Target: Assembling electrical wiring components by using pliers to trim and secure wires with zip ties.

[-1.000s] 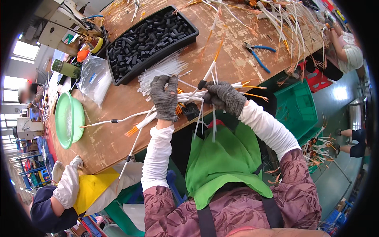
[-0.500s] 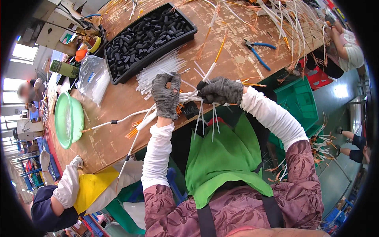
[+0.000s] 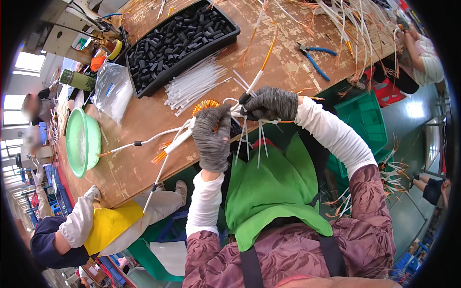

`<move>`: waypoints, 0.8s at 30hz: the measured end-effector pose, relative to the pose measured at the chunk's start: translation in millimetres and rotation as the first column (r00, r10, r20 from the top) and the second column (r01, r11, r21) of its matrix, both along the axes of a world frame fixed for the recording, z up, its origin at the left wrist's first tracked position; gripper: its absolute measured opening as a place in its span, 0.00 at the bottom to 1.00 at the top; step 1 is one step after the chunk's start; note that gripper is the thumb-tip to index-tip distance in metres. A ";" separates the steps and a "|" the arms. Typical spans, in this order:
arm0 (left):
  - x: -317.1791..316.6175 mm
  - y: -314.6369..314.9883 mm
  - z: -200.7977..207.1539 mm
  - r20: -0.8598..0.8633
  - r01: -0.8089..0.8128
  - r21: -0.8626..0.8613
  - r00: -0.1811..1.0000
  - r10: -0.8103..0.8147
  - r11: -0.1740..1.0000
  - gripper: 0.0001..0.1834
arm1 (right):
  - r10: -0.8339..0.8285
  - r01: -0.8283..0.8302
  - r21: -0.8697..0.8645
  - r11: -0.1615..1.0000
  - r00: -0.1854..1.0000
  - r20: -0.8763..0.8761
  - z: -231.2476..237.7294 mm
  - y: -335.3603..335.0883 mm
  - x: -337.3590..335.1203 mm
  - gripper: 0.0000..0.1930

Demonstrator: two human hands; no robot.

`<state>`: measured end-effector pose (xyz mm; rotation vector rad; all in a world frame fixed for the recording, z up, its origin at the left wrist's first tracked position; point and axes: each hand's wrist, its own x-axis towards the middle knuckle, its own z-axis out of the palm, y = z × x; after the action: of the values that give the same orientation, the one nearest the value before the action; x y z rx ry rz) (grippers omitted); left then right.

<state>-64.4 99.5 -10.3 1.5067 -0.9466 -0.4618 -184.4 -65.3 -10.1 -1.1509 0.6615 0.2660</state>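
Observation:
A harness of white cables (image 3: 180, 140) with orange wire ends lies along the table's near edge. My right hand (image 3: 274, 103), in a dark grey glove, is closed on the harness beside a black sleeve (image 3: 245, 97), where a white cable with a yellow-orange end branches upward. Several white cable-tie tails (image 3: 260, 144) hang below these fingers. My left hand (image 3: 212, 137), gloved alike, is curled closed over the harness to the left; what its fingers grip is hidden. An orange coil of wire (image 3: 205, 105) shows just beyond it.
Loose white cable ties (image 3: 194, 86) lie beyond my hands, beside a black tray (image 3: 185, 60) of short black tubes. Blue-handled pliers (image 3: 314, 60) rest to the right. A green basin (image 3: 82, 144) stands left, near a co-worker's sleeve (image 3: 79, 218). Green crates (image 3: 362, 122) stand below right.
My left hand has moved down toward my body, away from the loose cable ties, uncovering the orange coil. My right hand stays closed at nearly the same place on the harness.

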 end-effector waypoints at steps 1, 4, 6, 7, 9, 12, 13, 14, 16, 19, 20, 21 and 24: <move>-1.0 -7.1 -9.3 0.275 -0.127 -0.128 0.948 0.159 0.983 0.10 | 0.010 -0.010 0.011 1.000 1.000 0.002 -1.3 -0.4 0.1 0.11; -4.9 -16.8 -17.9 0.405 -0.187 -0.170 0.882 0.241 0.968 0.11 | 0.012 -0.012 -0.025 1.000 1.000 -0.003 5.0 3.4 0.9 0.11; -10.4 -21.9 -23.4 0.497 -0.207 -0.196 0.821 0.279 0.958 0.11 | -0.016 0.016 -0.001 1.000 1.000 0.026 -5.2 2.7 -1.5 0.11; -11.8 -23.2 -24.5 0.497 -0.198 -0.198 0.824 0.272 0.960 0.11 | -0.034 0.032 0.026 0.999 0.998 0.058 -8.4 2.6 -2.2 0.10; -12.6 -22.2 -26.1 0.548 -0.236 -0.203 0.777 0.310 0.950 0.11 | -0.033 0.032 0.024 0.999 0.998 0.045 -3.5 4.4 -2.1 0.10; -13.8 -24.7 -27.7 0.531 -0.231 -0.186 0.794 0.296 0.955 0.11 | -0.026 0.026 0.011 1.000 0.999 0.023 0.3 4.9 -2.9 0.10; -14.6 -25.6 -27.7 0.530 -0.224 -0.188 0.797 0.290 0.956 0.11 | -0.019 0.019 0.003 1.000 1.000 0.015 1.1 4.5 -3.7 0.10; -15.4 -25.8 -27.3 0.549 -0.211 -0.190 0.787 0.282 0.959 0.11 | -0.029 0.029 0.001 1.000 0.999 0.015 1.7 4.0 -5.1 0.10; -17.7 -24.9 -24.6 0.567 -0.187 -0.196 0.780 0.267 0.963 0.12 | -0.024 0.023 0.021 1.000 0.999 0.041 1.9 2.7 -8.1 0.11; -19.0 -22.7 -21.7 0.618 -0.145 -0.189 0.751 0.233 0.971 0.11 | -0.055 0.055 -0.015 0.998 0.997 0.052 -15.7 6.3 -1.9 0.11; -15.6 -21.1 -24.0 0.499 -0.215 -0.182 0.820 0.278 0.960 0.11 | -0.009 0.010 -0.046 0.999 0.999 0.031 -12.8 5.6 -1.7 0.10; -14.3 -20.8 -26.0 0.373 -0.284 -0.161 0.869 0.325 0.945 0.10 | -0.019 0.021 -0.046 0.999 0.999 0.030 -13.1 3.7 -3.1 0.10; -12.3 -25.2 -29.0 0.485 -0.257 -0.185 0.816 0.316 0.948 0.10 | 0.011 -0.011 -0.001 1.000 0.999 0.034 -6.5 2.1 -4.2 0.10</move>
<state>-76.7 74.3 -39.4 1.6682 -1.1011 0.2285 -188.6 -63.2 -16.6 -1.1579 0.6261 0.2546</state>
